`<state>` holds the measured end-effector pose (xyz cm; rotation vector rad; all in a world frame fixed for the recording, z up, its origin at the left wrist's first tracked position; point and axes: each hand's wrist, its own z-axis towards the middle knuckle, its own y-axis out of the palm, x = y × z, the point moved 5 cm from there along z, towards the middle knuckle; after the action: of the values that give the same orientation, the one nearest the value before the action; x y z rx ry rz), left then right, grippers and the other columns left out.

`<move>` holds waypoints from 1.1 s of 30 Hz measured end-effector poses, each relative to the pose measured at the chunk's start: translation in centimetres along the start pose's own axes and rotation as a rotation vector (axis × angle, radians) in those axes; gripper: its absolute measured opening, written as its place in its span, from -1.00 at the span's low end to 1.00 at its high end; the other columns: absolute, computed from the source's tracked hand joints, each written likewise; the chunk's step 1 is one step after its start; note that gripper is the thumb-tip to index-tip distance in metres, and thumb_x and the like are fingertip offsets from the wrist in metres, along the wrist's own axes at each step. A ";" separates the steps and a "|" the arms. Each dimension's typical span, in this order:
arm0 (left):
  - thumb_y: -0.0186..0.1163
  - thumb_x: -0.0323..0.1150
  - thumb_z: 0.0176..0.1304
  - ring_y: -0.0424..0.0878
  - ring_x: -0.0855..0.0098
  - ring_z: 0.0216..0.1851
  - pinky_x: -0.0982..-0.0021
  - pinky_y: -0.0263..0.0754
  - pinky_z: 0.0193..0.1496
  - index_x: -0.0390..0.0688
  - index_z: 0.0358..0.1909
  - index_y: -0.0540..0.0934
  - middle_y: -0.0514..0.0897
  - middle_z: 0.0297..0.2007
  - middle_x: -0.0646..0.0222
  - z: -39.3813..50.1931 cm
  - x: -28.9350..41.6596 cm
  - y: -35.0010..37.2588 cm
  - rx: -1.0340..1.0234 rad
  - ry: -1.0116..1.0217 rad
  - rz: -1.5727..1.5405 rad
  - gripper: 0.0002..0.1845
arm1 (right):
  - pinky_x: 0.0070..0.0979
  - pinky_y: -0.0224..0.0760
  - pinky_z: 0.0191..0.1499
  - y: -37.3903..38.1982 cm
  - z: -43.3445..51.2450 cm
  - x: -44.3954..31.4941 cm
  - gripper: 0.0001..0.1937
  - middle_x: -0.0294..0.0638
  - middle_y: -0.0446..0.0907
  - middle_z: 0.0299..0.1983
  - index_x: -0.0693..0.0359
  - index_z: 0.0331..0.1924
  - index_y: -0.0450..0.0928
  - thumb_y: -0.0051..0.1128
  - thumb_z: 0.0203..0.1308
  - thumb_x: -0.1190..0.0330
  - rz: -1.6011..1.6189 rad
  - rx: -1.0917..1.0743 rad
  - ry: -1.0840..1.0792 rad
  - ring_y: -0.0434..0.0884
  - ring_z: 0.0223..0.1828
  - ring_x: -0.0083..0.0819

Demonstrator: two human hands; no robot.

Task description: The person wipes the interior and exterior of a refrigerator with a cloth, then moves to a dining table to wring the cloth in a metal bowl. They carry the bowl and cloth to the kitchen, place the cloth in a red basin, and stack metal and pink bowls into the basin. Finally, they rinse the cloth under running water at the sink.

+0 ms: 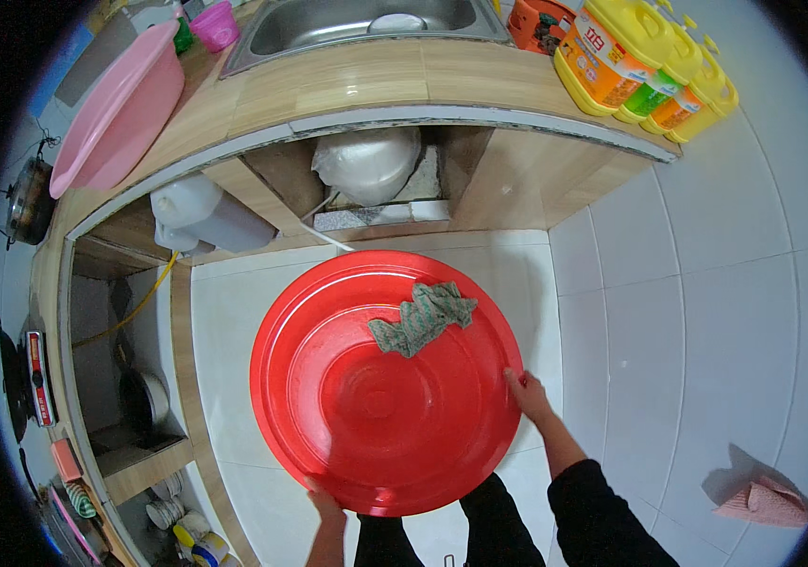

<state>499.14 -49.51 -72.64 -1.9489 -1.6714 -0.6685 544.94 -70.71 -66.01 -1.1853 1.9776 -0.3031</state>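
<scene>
A large round red plastic basin [383, 439] is in front of me, above the white tiled floor. My left hand [324, 502] holds its rim at the near left. On the right side, the thumb of my right hand [530, 397] lies over the rim, with the fingers partly hidden around the edge. A crumpled grey-green cloth [424, 317] rests on the basin's far right part, apart from both hands. Below the basin's near edge, my legs in black trousers show.
Ahead runs a wood-look counter [361, 74] with a steel sink [347, 25], a pink basin [120, 113] and several yellow detergent jugs [609, 53]. Open cupboards below hold a white plastic jug [212, 212] and a bagged item [368, 163]. A tiled wall [680, 319] with a pink cloth [765, 502] stands right.
</scene>
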 end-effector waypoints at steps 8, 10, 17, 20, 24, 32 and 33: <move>-0.22 0.32 0.14 0.28 0.19 0.17 0.04 0.37 0.06 0.01 0.26 0.06 0.24 0.21 0.35 -11.7 -6.8 11.5 -0.048 -0.203 -0.312 -0.22 | -0.32 0.38 -0.04 -7.1 7.5 -1.5 -0.25 0.12 0.54 -0.16 0.43 -0.07 0.45 0.01 -0.01 -0.21 -0.143 0.058 -0.044 0.54 -0.10 -0.09; -0.21 0.36 0.09 0.25 0.17 0.19 -0.03 0.34 0.07 0.09 0.28 0.00 0.16 0.25 0.38 -12.2 -9.2 11.0 -0.012 -0.262 -0.337 -0.19 | -0.33 0.35 -0.01 -7.3 7.2 -3.9 -0.22 0.14 0.51 -0.10 0.47 -0.02 0.40 0.03 -0.01 -0.20 -0.110 -0.058 0.020 0.52 -0.05 -0.16; -0.21 0.40 0.05 0.24 0.17 0.20 0.02 0.28 0.13 0.01 0.30 -0.01 0.17 0.25 0.32 -13.2 -6.9 8.7 -0.141 -0.608 -0.038 -0.10 | -0.40 0.37 -0.04 -6.8 6.6 -0.5 -0.31 0.07 0.51 -0.08 0.41 0.04 0.35 0.04 0.06 -0.10 0.097 0.074 -0.070 0.53 -0.07 -0.23; -0.23 0.36 0.10 0.29 0.21 0.16 0.07 0.28 0.11 -0.02 0.27 0.10 0.25 0.22 0.31 -9.7 -3.3 7.6 -0.186 -0.385 -0.069 -0.16 | -0.41 0.37 -0.06 -6.1 3.6 7.0 -0.37 0.03 0.52 -0.11 0.41 0.02 0.35 0.02 0.11 -0.05 0.301 0.210 -0.038 0.52 -0.09 -0.28; -0.20 0.32 0.15 0.43 0.45 -0.14 0.31 0.27 -0.08 -0.06 -0.08 0.45 0.54 -0.19 0.49 1.0 4.8 4.2 0.005 0.033 0.107 -0.34 | -0.38 0.30 0.00 -0.3 -7.4 16.7 -0.44 -0.11 0.42 0.00 0.27 0.09 0.26 -0.05 0.19 -0.01 0.489 0.226 0.200 0.40 0.03 -0.37; -0.21 0.32 0.16 0.43 0.37 -0.04 0.31 0.30 -0.01 -0.26 0.01 0.41 0.48 -0.02 0.27 10.9 17.0 14.5 -0.477 0.061 0.324 -0.21 | -0.07 0.16 0.17 13.8 -21.0 14.1 -0.29 -0.15 0.21 0.22 0.14 0.25 0.00 -0.05 0.14 -0.08 1.471 -0.168 0.605 0.23 0.22 -0.18; -0.21 0.31 0.16 0.42 0.35 -0.02 0.31 0.30 0.02 -0.27 0.03 0.39 0.48 -0.01 0.26 11.1 16.9 14.8 -0.436 0.083 0.332 -0.21 | -0.04 0.15 0.18 15.3 -21.2 13.6 -0.28 -0.13 0.20 0.22 0.15 0.26 0.00 -0.03 0.14 -0.06 1.503 -0.126 0.598 0.22 0.23 -0.15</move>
<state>516.58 -31.61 -70.87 -2.3860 -1.1774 -1.0267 516.36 -77.67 -67.57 0.6190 2.8208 0.3019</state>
